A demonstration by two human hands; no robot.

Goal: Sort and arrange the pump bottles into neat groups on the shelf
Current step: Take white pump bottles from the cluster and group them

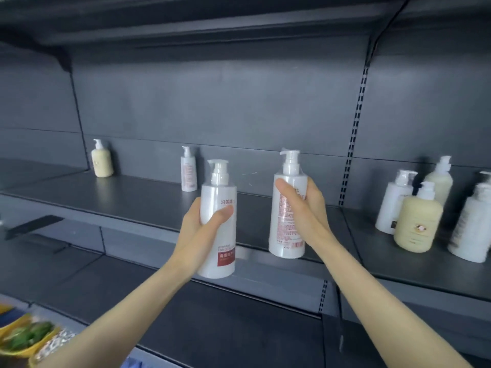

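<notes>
Left hand (194, 229) curled round red-labelled bottle (219, 192), raised before shelf (132, 197); right hand (305, 208) clasping similar white bottle (285, 229) at shelf's front edge, centre frame, seemingly for pairing. Mixed bottles (417, 219) clustered right.

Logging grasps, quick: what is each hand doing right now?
Left hand: grips the red-labelled white pump bottle.
Right hand: grips the white pump bottle with the barcode.
</notes>
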